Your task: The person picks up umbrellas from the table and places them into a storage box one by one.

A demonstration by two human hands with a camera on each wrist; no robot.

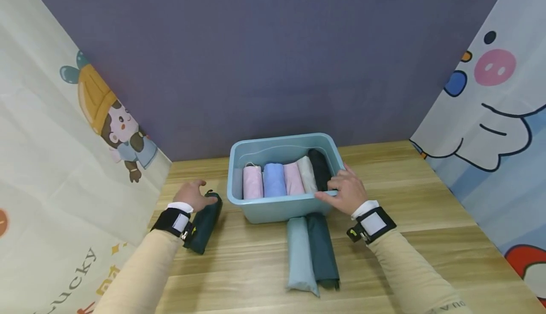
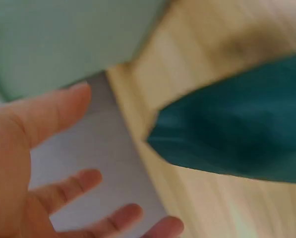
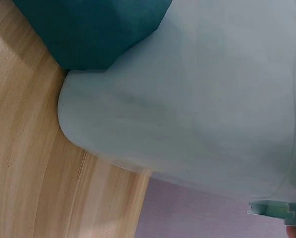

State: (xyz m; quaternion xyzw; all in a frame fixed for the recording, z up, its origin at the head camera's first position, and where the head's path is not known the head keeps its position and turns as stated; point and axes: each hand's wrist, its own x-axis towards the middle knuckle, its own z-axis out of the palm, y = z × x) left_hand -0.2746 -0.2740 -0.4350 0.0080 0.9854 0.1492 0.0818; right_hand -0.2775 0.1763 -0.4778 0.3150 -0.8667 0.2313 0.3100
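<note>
My left hand point(image 1: 194, 196) is beside a dark green folded umbrella point(image 1: 210, 224) on the table, overlapping its upper end in the head view. In the left wrist view the fingers are spread, with a gap to the same umbrella point(image 2: 237, 124). My right hand point(image 1: 347, 191) grips the front right corner of a light blue plastic bin point(image 1: 273, 213), thumb over the front rim. Inside stand several rolled fabric bundles like folded umbrellas: a pink one point(image 1: 252, 183), a blue one point(image 1: 275, 181), another pink, a whitish one and a black one point(image 1: 319, 169).
In front of the bin lie a pale grey-blue umbrella point(image 1: 301, 257) and a dark green one point(image 1: 324, 252), side by side. The wooden table point(image 1: 239, 266) ends at a purple-grey wall point(image 1: 273, 58). Printed curtains point(image 1: 38, 129) hang on both sides.
</note>
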